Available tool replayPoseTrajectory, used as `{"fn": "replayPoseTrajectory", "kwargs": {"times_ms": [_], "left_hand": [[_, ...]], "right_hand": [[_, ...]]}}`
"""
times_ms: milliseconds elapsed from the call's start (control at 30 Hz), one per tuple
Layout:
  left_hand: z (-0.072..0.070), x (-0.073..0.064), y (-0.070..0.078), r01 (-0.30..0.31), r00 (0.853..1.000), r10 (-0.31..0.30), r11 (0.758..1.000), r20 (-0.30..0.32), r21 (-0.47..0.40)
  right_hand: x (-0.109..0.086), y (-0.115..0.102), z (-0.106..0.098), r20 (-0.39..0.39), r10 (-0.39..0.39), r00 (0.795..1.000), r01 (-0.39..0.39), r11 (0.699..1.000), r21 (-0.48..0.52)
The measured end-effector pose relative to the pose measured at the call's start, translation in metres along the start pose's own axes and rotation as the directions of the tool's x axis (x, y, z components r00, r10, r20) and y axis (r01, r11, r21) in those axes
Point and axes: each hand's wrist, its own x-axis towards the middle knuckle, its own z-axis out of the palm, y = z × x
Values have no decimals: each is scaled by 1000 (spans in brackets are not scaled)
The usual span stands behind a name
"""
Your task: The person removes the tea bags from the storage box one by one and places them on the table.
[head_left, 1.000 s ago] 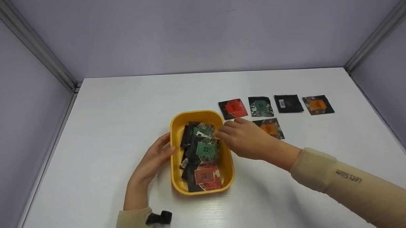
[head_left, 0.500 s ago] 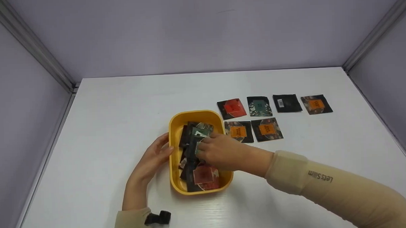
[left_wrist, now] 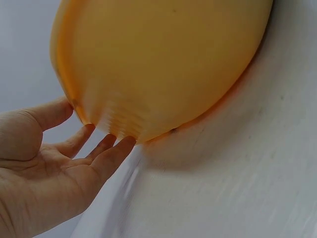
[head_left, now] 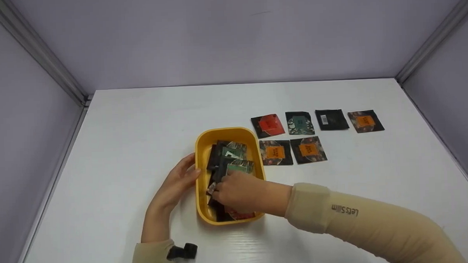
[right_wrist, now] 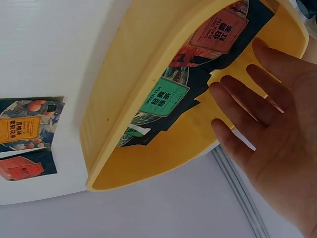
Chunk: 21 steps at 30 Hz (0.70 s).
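A yellow plastic bin (head_left: 202, 148) holds several dark tea sachets with green and red labels. My left hand (head_left: 178, 179) touches the bin's left outer wall; in the left wrist view its fairly straight fingers (left_wrist: 119, 155) and thumb meet the wall at their tips. My right hand (head_left: 240, 190) reaches inside the bin over the sachets. In the right wrist view that hand has its fingers spread and loosely bent, with nothing between them. A green tea sachet (right_wrist: 163, 97) and a red-labelled tea sachet (right_wrist: 218, 37) lie beside it, partly covered by it in the head view.
Right of the bin, tea sachets lie flat in two rows on the white table (head_left: 121, 127). The back row has a red one (head_left: 269, 125), a green one (head_left: 300, 123), a face-down black one (head_left: 332, 119) and an orange one (head_left: 366, 121). Two orange-labelled sachets (head_left: 275, 152) lie in front.
My right hand has moved from the bin's right rim into the bin, then toward its near end. An orange-labelled sachet beside the bin has come into view. My left hand has stayed put.
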Motion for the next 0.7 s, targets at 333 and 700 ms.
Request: {"fn": "replayPoseTrajectory", "kwargs": {"times_ms": [333,700], "left_hand": [[-1,0,-1,-10,1000,10,1000,11,-18],[0,0,0,-7,1000,8,1000,7,-11]], "right_hand": [[2,-7,5,125,39,991,-46,998,51],[2,-6,6,225,50,973,-79,989,121]]}}
